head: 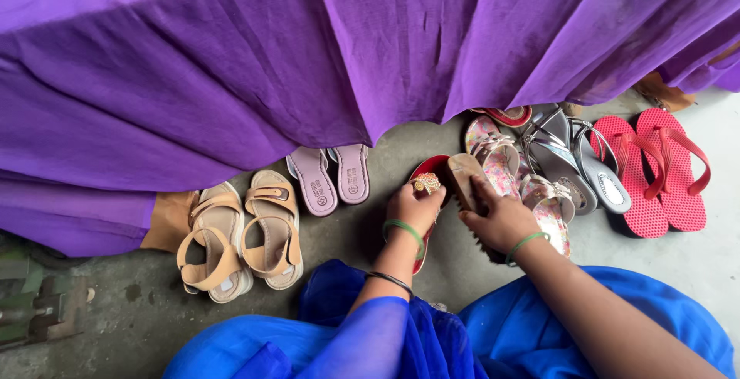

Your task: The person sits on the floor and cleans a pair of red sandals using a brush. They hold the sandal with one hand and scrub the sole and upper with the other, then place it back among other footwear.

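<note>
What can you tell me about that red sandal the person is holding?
The red flat sandal lies on the grey concrete floor, toe towards the purple cloth. A gold ornament sits on its strap. The left hand grips it there, hiding most of it, while the right hand presses a wooden scrubbing brush against its side.

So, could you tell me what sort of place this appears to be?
Probably a floor-level shoe-cleaning spot in a home or small workshop: sandal pairs such as the tan sandals and red flip-flops line a bare concrete floor, and the right hand holds a wooden brush.
</note>
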